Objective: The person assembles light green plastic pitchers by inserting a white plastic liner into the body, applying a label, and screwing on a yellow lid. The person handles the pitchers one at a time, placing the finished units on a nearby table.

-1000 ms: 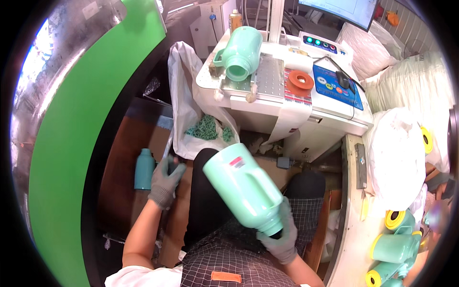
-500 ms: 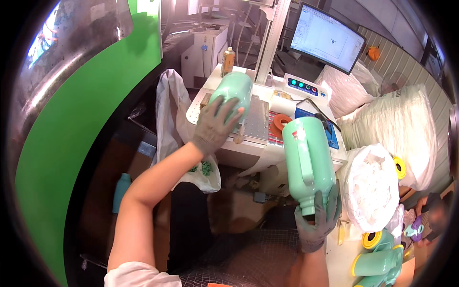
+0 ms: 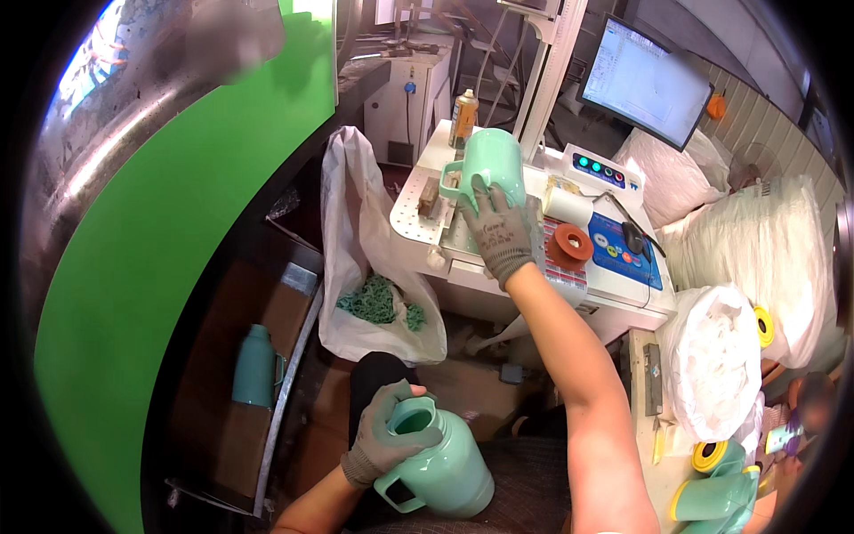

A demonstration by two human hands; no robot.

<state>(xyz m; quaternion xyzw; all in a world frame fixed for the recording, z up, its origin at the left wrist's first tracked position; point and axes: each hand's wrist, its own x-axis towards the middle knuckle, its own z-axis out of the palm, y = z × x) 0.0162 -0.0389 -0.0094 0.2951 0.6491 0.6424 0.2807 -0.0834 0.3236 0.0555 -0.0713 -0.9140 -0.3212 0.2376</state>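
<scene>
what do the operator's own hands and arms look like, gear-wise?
Left hand: grey work glove, knitted cuff, one bare fingertip showing. Right hand: matching grey glove and cuff, dark printing on the back. Both forearms uncovered where visible; no cables on them.

Count off my feed, landmark = white table (image 3: pixel 416 242). Gloved hands: 2, right hand (image 3: pixel 498 233) over the table, left hand (image 3: pixel 381 443) on its near side. Mint jugs, one at each hand: upper jug (image 3: pixel 498 153) on the table, lower jug (image 3: pixel 455 470) near side. Teal jug (image 3: pixel 253 372): 1, left of table. Yellow-rimmed jugs (image 3: pixel 712 500): I get at least 2 right of table, overlapping, can't pin exact. White sacks (image 3: pixel 756 267): 1 left of table, at least 3 right. On table: 1 spray can (image 3: pixel 463 120), 1 white roll (image 3: pixel 567 206), 1 orange roll (image 3: pixel 560 255), 1 mouse (image 3: pixel 633 237), 4 buttons (image 3: pixel 596 166). Monitor (image 3: pixel 645 84): 1, beyond table.
</scene>
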